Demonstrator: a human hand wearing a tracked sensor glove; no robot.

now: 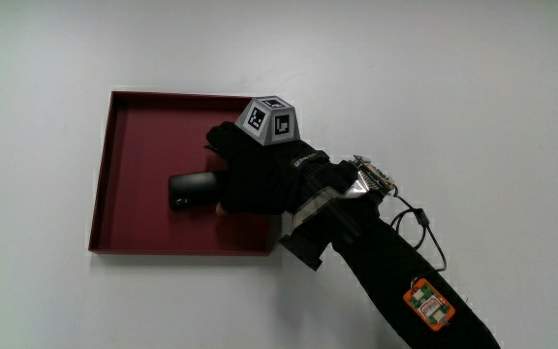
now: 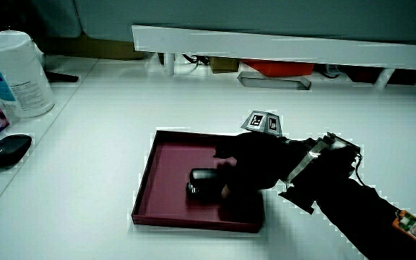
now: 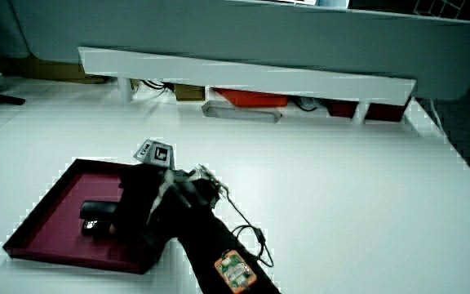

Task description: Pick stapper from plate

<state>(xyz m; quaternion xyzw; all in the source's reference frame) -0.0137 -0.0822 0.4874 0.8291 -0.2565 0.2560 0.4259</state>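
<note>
A dark red tray (image 1: 124,136) lies on the white table, also seen in both side views (image 2: 166,170) (image 3: 51,200). A black stapler (image 1: 192,189) lies flat in the tray (image 2: 202,182) (image 3: 96,216). The gloved hand (image 1: 260,174) is over the tray and covers the stapler's end nearest the forearm. Its fingers (image 1: 216,138) are spread, one reaching past the stapler and the thumb at the stapler's nearer edge. The stapler rests on the tray floor. A patterned cube (image 1: 272,120) sits on the back of the hand.
A white low partition (image 2: 280,47) runs along the table's edge farthest from the person. In a side view a white canister (image 2: 16,72) and a black mouse (image 2: 7,150) sit on an adjoining surface beside the table. A cable (image 1: 424,228) hangs off the forearm.
</note>
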